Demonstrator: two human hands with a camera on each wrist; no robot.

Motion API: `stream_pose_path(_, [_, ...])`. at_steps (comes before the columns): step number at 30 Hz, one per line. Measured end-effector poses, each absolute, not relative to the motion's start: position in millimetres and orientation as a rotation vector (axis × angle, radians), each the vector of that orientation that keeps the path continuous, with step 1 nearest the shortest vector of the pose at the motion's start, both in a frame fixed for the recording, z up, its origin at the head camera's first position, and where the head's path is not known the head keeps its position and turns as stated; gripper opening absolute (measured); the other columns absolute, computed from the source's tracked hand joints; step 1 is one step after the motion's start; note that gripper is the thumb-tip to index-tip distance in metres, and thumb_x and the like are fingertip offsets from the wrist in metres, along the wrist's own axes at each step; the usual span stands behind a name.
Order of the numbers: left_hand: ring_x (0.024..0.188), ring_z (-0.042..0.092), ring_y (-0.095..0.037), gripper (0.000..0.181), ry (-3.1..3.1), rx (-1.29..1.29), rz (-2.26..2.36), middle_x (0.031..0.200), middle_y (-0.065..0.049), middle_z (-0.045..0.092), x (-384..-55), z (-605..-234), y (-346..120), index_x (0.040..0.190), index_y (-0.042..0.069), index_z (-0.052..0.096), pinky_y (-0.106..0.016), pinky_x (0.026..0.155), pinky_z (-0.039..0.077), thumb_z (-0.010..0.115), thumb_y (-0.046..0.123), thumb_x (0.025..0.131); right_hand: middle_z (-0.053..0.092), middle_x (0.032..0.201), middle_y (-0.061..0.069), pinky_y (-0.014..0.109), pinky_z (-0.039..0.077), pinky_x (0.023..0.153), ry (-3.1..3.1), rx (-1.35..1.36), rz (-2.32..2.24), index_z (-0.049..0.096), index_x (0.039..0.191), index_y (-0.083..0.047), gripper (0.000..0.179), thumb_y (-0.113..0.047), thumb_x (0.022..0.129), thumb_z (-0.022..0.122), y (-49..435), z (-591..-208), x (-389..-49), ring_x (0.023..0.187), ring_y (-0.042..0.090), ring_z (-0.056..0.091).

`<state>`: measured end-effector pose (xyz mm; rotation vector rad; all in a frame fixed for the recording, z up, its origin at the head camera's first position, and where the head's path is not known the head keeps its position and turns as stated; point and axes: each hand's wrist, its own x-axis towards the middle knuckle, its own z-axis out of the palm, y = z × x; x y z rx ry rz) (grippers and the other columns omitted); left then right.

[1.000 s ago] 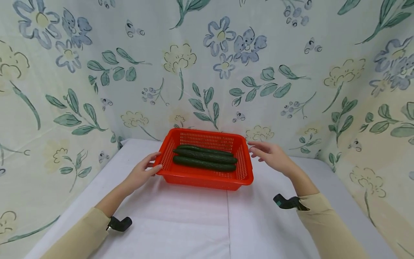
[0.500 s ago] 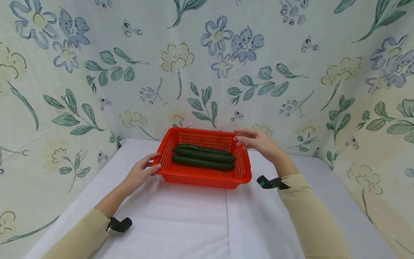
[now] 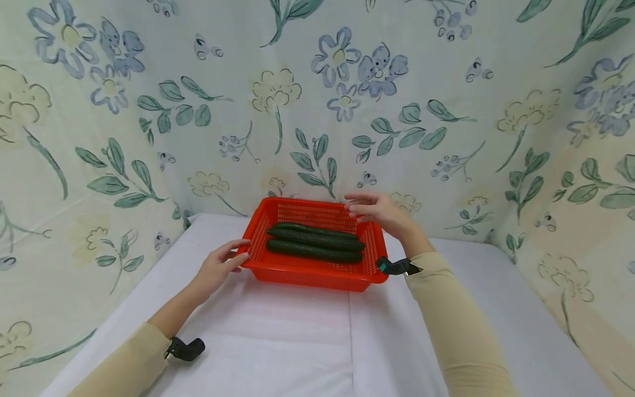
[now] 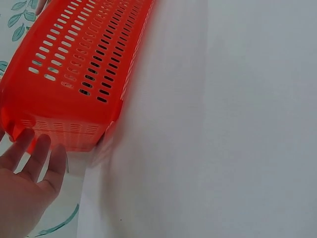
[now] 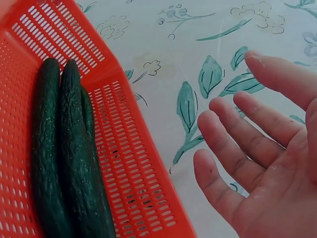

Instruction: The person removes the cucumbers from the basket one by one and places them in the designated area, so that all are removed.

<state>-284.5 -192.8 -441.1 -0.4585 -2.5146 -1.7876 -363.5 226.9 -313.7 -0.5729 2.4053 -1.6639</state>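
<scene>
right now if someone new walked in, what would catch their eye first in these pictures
The bright red basket likely stands out first, on the white tabletop, with three dark green cucumbers inside. Next come the hands: the left hand touches the basket's left end, while the right hand is near its far right corner. Behind hangs flower-patterned cloth.

In head view, the R hand point(image 3: 381, 214) blocks our look at the far R corner of the red basket point(image 3: 307, 278); both sleeves point(image 3: 124, 358) run off-pic. L wrist view cuts off the basket's R end & part of the L hand point(image 4: 25, 193). R wrist view crops the R ends of the cucumbers point(image 5: 47, 148); we get only a sliver of the farthest cuke point(image 5: 88, 111) behind its neighbour.
</scene>
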Motion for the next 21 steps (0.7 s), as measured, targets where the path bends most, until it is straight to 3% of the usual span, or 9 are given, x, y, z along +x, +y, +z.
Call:
stream_pose_path(6, [0.107, 0.061, -0.025, 0.051, -2.499, -0.449, -1.865, 0.145, -0.020, 0.049, -282.4, -442.3, -189.3, 0.149, 0.013, 0.045, -0.033, 0.086, 0.059, 0.058, 0.030, 0.103, 0.065, 0.120, 0.017, 0.034, 0.058, 0.084, 2.379, -0.554, -1.701, 0.064, 0.134, -0.010, 0.043, -0.030, 0.095, 0.070, 215.2, -324.2, -379.6, 0.091, 0.025, 0.064])
stream_pose_path(12, [0.106, 0.062, -0.022, 0.052, -2.490, -0.433, -1.931, 0.146, -0.023, 0.048, -280.6, -443.4, -186.4, 0.152, 0.013, 0.041, -0.041, 0.090, 0.058, 0.056, 0.030, 0.104, 0.065, 0.100, 0.010, 0.031, 0.053, 0.074, 2.325, -0.516, -1.732, 0.065, 0.132, -0.005, 0.044, -0.028, 0.095, 0.071, 201.6, -335.2, -395.8, 0.085, 0.032, 0.058])
stream_pose_path(16, [0.109, 0.062, -0.025, 0.051, -2.492, -0.436, -1.939, 0.147, -0.022, 0.047, -281.3, -443.8, -185.3, 0.152, 0.015, 0.041, -0.043, 0.090, 0.058, 0.055, 0.030, 0.105, 0.060, 0.083, 0.008, 0.031, 0.047, 0.068, 2.313, -0.451, -1.747, 0.066, 0.131, -0.003, 0.042, -0.025, 0.095, 0.071, 192.0, -340.5, -403.9, 0.077, 0.030, 0.053])
stream_pose_path(21, [0.110, 0.062, -0.026, 0.050, -2.496, -0.410, -1.930, 0.148, -0.021, 0.046, -281.4, -445.2, -187.8, 0.152, 0.015, 0.040, -0.044, 0.090, 0.058, 0.053, 0.029, 0.106, 0.054, 0.081, 0.011, 0.037, 0.043, 0.076, 2.275, -0.386, -1.718, 0.067, 0.131, -0.006, 0.043, -0.028, 0.094, 0.072, 178.8, -351.2, -414.9, 0.076, 0.028, 0.048])
